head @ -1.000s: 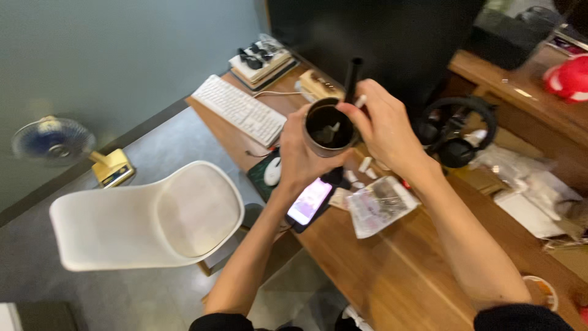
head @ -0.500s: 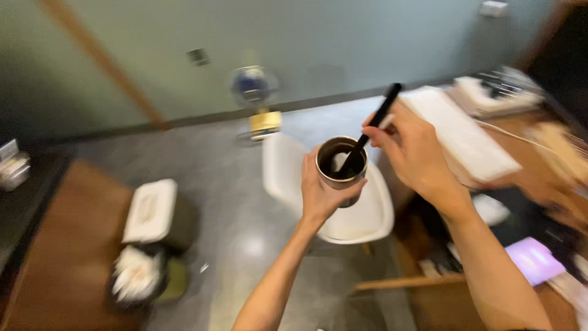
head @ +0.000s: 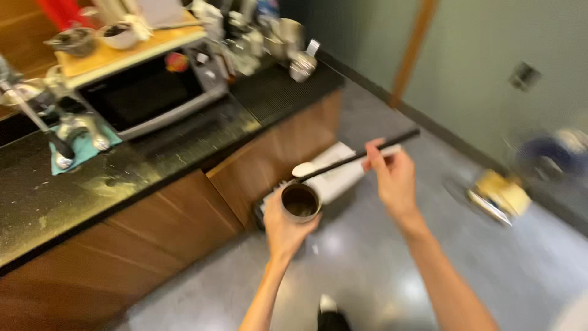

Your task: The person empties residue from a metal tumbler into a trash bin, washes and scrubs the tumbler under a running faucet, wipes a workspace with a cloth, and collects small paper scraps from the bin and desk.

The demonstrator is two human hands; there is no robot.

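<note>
My left hand (head: 285, 228) grips a small dark round cup (head: 300, 201) from below, held out over the grey floor. My right hand (head: 392, 178) pinches a long black-handled spoon (head: 352, 158) near its upper end. The spoon's pale bowl rests just above the cup's far rim. The inside of the cup looks dark; its contents are not clear. The picture is blurred by motion.
A dark stone counter (head: 122, 178) on wooden cabinets runs along the left, carrying a microwave (head: 147, 92), metal cups (head: 300, 58) and a tap (head: 67, 132). A white-lidded bin (head: 343, 175) stands on the floor beyond the cup. A yellow box (head: 499, 193) lies at right.
The view has swung from the desk and white chair round to the counter. Both hands kept the cup and spoon; the spoon's bowl has come up out of the cup to its rim.
</note>
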